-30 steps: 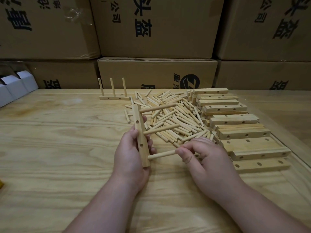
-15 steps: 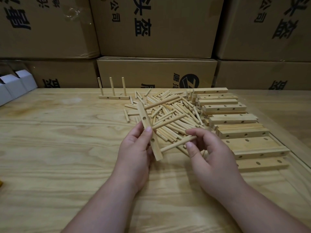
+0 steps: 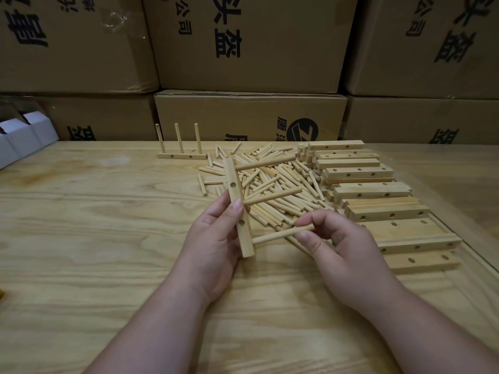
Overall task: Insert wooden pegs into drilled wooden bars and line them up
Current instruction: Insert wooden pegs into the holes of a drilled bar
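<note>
Pegs: two already stick out of the bar [image 3: 239,209] gripped in the left hand [image 3: 216,238]; the right hand [image 3: 337,244] pinches a third peg [image 3: 280,234] near its last hole. One finished bar [image 3: 181,156] stands on the desk [image 3: 81,238]; many drilled bars [image 3: 372,190] remain.

Counter [image 3: 81,238]: pale wood, visible grain. Cardboard boxes [image 3: 251,44]: brown, stacked along the counter's far edge, black printed characters. White cartons [image 3: 24,139]: small, open-topped, at far left on the counter.
</note>
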Demonstrator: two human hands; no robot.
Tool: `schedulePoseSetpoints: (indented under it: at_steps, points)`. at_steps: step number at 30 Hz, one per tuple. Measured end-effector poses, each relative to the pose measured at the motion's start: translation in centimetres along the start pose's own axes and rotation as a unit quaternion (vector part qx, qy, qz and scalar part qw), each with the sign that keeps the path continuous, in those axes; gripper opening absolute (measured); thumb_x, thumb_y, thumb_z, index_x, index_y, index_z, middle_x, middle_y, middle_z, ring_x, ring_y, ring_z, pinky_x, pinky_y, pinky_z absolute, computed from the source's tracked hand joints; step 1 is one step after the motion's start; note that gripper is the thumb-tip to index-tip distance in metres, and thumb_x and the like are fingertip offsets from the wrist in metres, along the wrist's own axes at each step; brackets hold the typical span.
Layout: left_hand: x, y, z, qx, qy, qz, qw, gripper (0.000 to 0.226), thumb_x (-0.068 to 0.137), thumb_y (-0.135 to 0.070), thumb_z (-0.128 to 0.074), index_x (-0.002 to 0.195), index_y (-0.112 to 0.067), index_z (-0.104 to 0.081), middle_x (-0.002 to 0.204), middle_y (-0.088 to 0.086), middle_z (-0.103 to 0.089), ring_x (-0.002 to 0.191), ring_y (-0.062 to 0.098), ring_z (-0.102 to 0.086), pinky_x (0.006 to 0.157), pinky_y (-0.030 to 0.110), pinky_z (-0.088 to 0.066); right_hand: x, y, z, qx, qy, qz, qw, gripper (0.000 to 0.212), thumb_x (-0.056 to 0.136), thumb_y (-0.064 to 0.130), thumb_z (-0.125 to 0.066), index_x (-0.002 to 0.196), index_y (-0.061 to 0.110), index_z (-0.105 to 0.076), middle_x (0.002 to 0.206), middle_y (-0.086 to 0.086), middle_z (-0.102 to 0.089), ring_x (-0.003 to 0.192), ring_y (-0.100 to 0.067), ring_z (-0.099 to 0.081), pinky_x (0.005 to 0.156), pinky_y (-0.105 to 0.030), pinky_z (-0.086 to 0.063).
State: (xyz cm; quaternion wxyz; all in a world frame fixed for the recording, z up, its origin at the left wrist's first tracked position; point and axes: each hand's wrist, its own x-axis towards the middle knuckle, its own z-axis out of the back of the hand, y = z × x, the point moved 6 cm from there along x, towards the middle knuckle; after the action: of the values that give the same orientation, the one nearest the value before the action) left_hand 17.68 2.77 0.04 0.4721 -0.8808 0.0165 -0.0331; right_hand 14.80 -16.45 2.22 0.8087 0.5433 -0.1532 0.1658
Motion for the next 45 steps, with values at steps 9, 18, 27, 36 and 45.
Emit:
schedulePoseSetpoints:
  at_steps: [9, 18, 27, 36, 45]
  points:
    - [-0.3, 0.2, -0.8, -0.001, 0.022, -0.018, 1.000, 0.046, 0.083, -0.017, -0.069, 0.128, -0.017, -0.058, 0.118, 0.012, -0.075, 0.098, 0.024, -0.074, 0.068, 0.035, -0.061, -0.2, 0.0, -0.1, 0.114, -0.085, -0.056, 0.988, 0.036, 0.077, 0.035, -0.075, 0.110, 0.029, -0.064, 0.091, 0.005, -0.071, 0.079, -0.018, -0.065, 0.068, -0.025, -0.056]
    - [-0.3, 0.4, -0.9, 0.010, 0.044, -0.014, 0.999, 0.046, 0.083, -0.012, -0.074, 0.125, -0.017, -0.057, 0.122, 0.015, -0.072, 0.111, 0.030, -0.072, 0.072, 0.036, -0.061, -0.2, 0.1, 0.1, -0.019, -0.091, -0.059, 0.994, 0.017, 0.077, 0.026, -0.083, 0.086, 0.037, -0.073, 0.076, 0.006, -0.067, 0.061, -0.004, -0.059, 0.054, -0.014, -0.046]
    - [0.0, 0.8, -1.0, -0.036, 0.024, 0.003, 0.999, 0.046, 0.083, -0.006, -0.077, 0.124, -0.016, -0.061, 0.121, 0.013, -0.072, 0.112, 0.033, -0.070, 0.070, 0.040, -0.062, 0.0, 0.6, -0.6, -0.134, -0.079, -0.004, 0.988, 0.030, 0.080, 0.017, -0.078, 0.096, 0.039, -0.069, 0.100, 0.017, -0.062, 0.070, -0.015, -0.057, 0.059, -0.014, -0.042]
    - [0.5, 1.2, -0.7, -0.110, -0.032, 0.065, 0.991, 0.044, 0.076, -0.017, -0.070, 0.119, -0.009, -0.065, 0.105, 0.013, -0.077, 0.084, 0.028, -0.075, 0.056, 0.035, -0.060, 3.9, 0.4, -0.7, -0.169, -0.085, -0.042, 0.981, 0.024, 0.081, 0.016, -0.079, 0.081, 0.037, -0.068, 0.095, 0.021, -0.064, 0.080, -0.004, -0.060, 0.061, -0.009, -0.041]
    - [1.1, 0.8, -0.1, -0.146, -0.060, 0.128, 0.979, 0.032, 0.077, -0.025, -0.063, 0.104, -0.010, -0.069, 0.070, 0.009, -0.070, 0.049, 0.022, -0.061, 0.042, 0.036, -0.056, 20.4, 1.9, -11.2, -0.270, 0.049, 0.009, 0.962, 0.018, 0.094, 0.032, -0.066, 0.111, 0.029, -0.070, 0.096, 0.016, -0.061, 0.086, -0.004, -0.056, 0.073, -0.024, -0.043]
